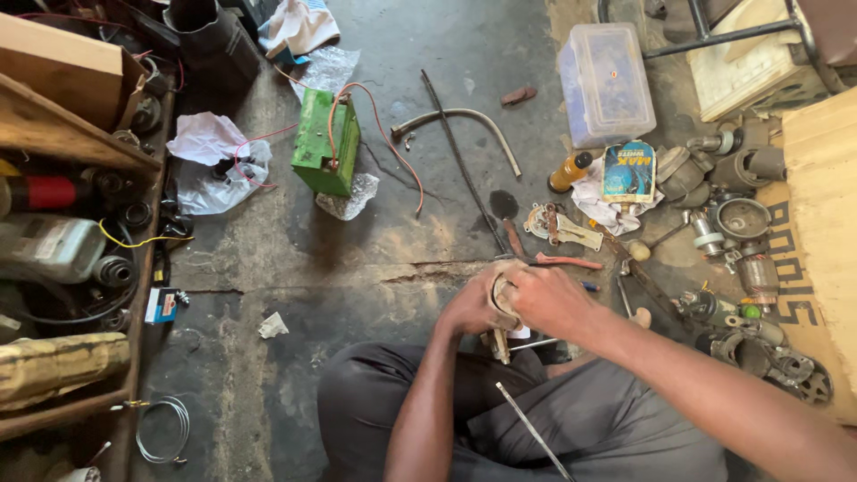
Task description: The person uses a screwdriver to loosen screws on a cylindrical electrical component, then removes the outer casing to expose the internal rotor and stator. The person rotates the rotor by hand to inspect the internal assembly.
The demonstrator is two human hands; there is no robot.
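Stained concrete floor (375, 259) carries everything — a round pale metal part (502, 295) is held low over the lap, clasped by the left hand (471, 308) and right hand (549, 299), both grips closed around it, forearms angled inward; a green box (326, 143) lies well apart.

- The box (326, 143) on the floor is bright green, with a thin pinkish-red wire (393, 143) looped over it.
- The lidded container (605, 82) is clear, tinted pale lilac.
- The small bottle (569, 172) is amber with a black cap.
- The carton (628, 171) is blue and yellow.
- The trousers (571, 419) are dark grey.
- The round part (502, 295) between the hands is cream-white.
- The floor (357, 268) is grey concrete, stained dark.
- The crumpled bag (210, 161) is white.
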